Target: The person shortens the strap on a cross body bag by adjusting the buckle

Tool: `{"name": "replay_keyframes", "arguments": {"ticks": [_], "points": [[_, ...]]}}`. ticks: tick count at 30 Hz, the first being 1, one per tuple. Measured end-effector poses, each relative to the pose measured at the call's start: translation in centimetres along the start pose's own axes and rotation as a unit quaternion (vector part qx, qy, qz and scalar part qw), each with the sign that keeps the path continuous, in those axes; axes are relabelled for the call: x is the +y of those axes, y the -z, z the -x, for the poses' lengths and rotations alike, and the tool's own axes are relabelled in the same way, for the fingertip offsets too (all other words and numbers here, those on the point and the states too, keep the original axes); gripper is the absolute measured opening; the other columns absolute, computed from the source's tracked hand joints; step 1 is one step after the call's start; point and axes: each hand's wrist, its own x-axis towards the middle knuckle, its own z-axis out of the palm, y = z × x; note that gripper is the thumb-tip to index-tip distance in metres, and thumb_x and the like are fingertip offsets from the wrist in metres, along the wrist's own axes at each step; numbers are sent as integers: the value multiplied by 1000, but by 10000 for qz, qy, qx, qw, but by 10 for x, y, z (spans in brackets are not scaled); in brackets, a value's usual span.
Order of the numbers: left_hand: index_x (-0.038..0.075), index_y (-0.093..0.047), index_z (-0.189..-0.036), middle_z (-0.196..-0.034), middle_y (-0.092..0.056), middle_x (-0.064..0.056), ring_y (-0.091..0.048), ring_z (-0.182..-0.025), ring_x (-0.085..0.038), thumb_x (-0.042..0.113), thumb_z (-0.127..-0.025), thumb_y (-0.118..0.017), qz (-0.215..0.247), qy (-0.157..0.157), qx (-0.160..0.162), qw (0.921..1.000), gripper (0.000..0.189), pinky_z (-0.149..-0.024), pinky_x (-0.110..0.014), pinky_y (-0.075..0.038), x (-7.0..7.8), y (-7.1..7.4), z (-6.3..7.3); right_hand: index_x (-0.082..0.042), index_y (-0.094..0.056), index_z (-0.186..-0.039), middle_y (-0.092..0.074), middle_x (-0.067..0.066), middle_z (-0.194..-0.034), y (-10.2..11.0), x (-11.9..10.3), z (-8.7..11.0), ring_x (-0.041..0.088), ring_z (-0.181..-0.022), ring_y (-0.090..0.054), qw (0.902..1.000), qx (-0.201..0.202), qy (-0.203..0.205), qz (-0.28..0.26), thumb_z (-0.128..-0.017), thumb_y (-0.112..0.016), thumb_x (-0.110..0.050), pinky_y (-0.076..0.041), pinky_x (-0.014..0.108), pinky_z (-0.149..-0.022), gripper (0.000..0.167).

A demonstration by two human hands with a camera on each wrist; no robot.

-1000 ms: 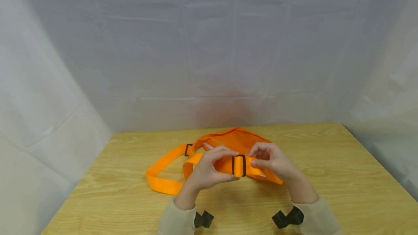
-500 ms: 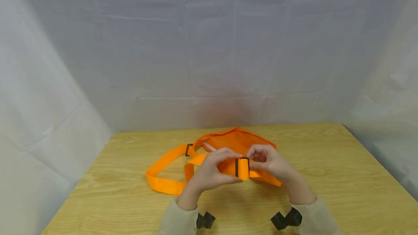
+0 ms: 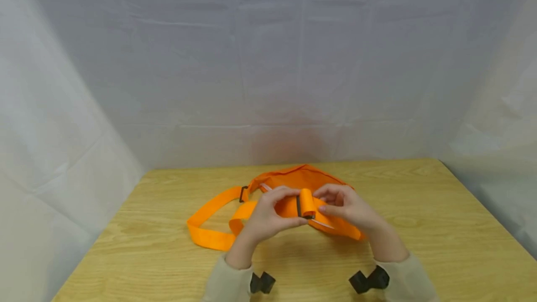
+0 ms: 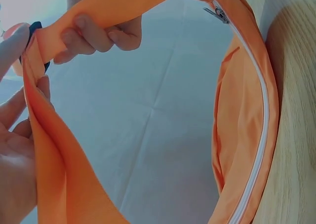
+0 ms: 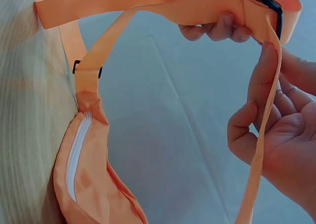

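Observation:
An orange waist bag (image 3: 302, 178) with a white zipper (image 4: 265, 115) stands on the table behind both hands. My left hand (image 3: 266, 216) holds a black slider buckle (image 3: 299, 206) between thumb and fingers, thumb at its lower edge. Orange strap webbing (image 3: 307, 199) bulges through the buckle as a raised loop. Just right of the buckle, my right hand (image 3: 348, 206) pinches the strap between thumb and fingers. In the right wrist view, the strap (image 5: 264, 130) runs down past the right hand's fingers from the buckle (image 5: 277, 16).
A second black slider (image 3: 243, 194) sits on the strap near the bag's left end. The remaining strap (image 3: 209, 236) curves in a loop on the wooden table (image 3: 138, 246) to the left. White sheeting (image 3: 268, 83) hangs behind the table and at its sides.
The webbing in the buckle went from lying flat to a loop standing up above it. The buckle has tilted and shifted slightly left and up with both hands since half a second ago.

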Motion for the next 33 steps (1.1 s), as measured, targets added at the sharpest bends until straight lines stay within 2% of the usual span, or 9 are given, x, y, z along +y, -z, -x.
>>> {"name": "replay_keyframes", "arguments": {"ticks": [3,8,12,18,22,26,29,33], "points": [[-6,-57,-108,-101,-58,-15,-52,-88,-20,-3,-67,-74,175,252,-26,9995,44,-75,-29,-46,-1,0,0,-2,-54,-101,-60,2,-82,-2,0,-1,8,-68,-53,9999,82,-36,-148,-86,-56,-4,-44,20,-59,15],[-5,-58,-108,-102,-59,-14,-51,-88,-20,-2,-67,-74,276,444,-25,9986,44,-75,-30,-45,0,0,0,-5,-50,-99,-57,-2,-77,-3,2,-2,5,-65,-50,9976,-54,366,-580,-86,-54,-1,-42,18,-58,14],[-6,-58,-108,-102,-59,-15,-52,-85,-18,-3,-67,-74,304,414,-50,9987,44,-73,-28,-45,0,-1,-1,-8,-48,-97,-56,-3,-75,-4,4,-2,6,-65,-49,9954,-146,606,-723,-87,-53,0,-41,18,-58,14],[-8,-58,-108,-100,-59,-14,-52,-81,-18,-3,-67,-74,265,383,-186,9987,44,-69,-25,-45,3,-3,-2,-10,-46,-94,-55,-3,-75,-6,5,-3,7,-67,-51,9944,-83,613,-861,-86,-52,3,-42,19,-59,16],[-8,-58,-108,-99,-58,-14,-53,-82,-19,-2,-67,-74,286,306,-308,9986,44,-70,-25,-46,0,-5,-2,-9,-44,-93,-57,-1,-79,-8,6,-4,11,-72,-54,9922,-181,681,-1032,-86,-48,8,-44,21,-64,18],[-5,-59,-109,-101,-59,-12,-53,-82,-17,1,-68,-75,238,193,-231,9993,45,-69,-26,-46,-16,-8,-2,-8,-44,-94,-59,0,-83,-8,5,-6,12,-76,-55,9905,-264,805,-1081,-87,-47,7,-46,24,-68,17],[-1,-59,-112,-103,-59,-8,-52,-84,-15,6,-69,-75,182,191,-143,9996,46,-70,-26,-46,-29,-8,-2,-7,-45,-99,-61,2,-87,-6,5,-6,14,-80,-57,9924,-334,689,-963,-88,-47,5,-46,27,-72,16],[0,-58,-113,-105,-58,-8,-53,-86,-16,9,-70,-75,269,129,-49,9995,47,-72,-27,-46,-33,-5,-1,-5,-48,-102,-61,2,-87,-2,4,-5,13,-80,-57,9984,-293,209,-427,-88,-51,-1,-46,26,-73,15]]}}
